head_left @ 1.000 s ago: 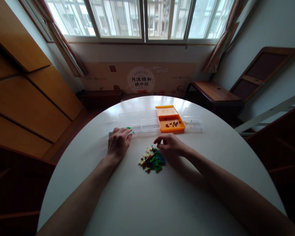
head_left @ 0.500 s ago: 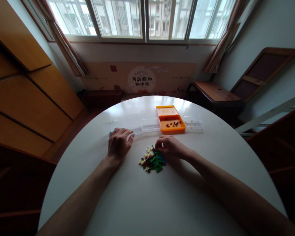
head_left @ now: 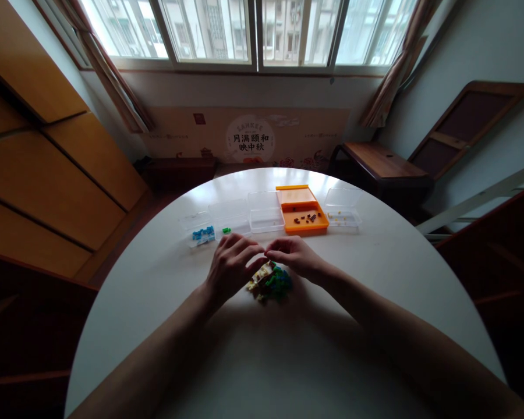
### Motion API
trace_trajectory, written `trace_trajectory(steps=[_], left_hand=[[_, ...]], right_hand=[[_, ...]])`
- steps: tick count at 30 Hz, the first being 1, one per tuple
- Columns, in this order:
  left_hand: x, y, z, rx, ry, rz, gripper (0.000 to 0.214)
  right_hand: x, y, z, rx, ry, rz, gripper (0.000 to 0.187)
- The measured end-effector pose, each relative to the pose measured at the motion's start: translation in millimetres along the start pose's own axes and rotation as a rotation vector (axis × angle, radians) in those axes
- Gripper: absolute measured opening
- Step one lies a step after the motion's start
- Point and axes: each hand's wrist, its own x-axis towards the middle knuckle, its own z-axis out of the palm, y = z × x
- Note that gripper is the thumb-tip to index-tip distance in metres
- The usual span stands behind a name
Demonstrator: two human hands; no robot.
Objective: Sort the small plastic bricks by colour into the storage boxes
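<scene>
Curving near blocky pieces (head_left: 277, 283), left hand (head_left: 232, 263), right hand (head_left: 297, 255); glossy rounded table (head_left: 283, 361)

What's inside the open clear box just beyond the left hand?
A green piece, perhaps more than one, shows in the left half of the clear box. The left hand covers part of its near edge, so anything hidden there can't be seen.

Legible text: dark Chinese characters in two rows, 月满颐和 above 映中秋, on the pale round emblem (head_left: 250, 138) of the beige panel (head_left: 218, 128) below the window. Arched lettering above them: not reliably readable. Small lines at either side and the red square mark (head_left: 199, 119): too small to read.
</scene>
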Motion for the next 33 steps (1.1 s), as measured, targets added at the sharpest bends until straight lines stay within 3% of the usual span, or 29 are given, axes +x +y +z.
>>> trace_trajectory(steps=[4, 18, 21, 26, 33], left_hand=[[1.7, 3.2, -0.8, -0.014, 0.054, -0.011, 0.009], [-1.9, -5.3, 4.2, -0.024, 0.064, -0.016, 0.002], [-2.9, -15.2, 3.2, -0.018, 0.129, -0.09, 0.003], [-5.9, -40.9, 0.0, 0.068, 0.298, -0.339, 0.008], [-13.9, -61.4, -1.3, 0.123, 0.326, -0.456, 0.015]], right_hand=[[-1.3, -0.6, 5.7, 0.082, 0.038, 0.04, 0.024], [0.0, 5.6, 3.3, -0.005, 0.055, 0.006, 0.022], [1.1, 6.1, 1.1, -0.106, 0.083, -0.014, 0.021], [2.4, 10.1, -4.2, -0.384, 0.154, -0.059, 0.019], [0.4, 10.9, -9.4, -0.627, 0.126, -0.117, 0.027]])
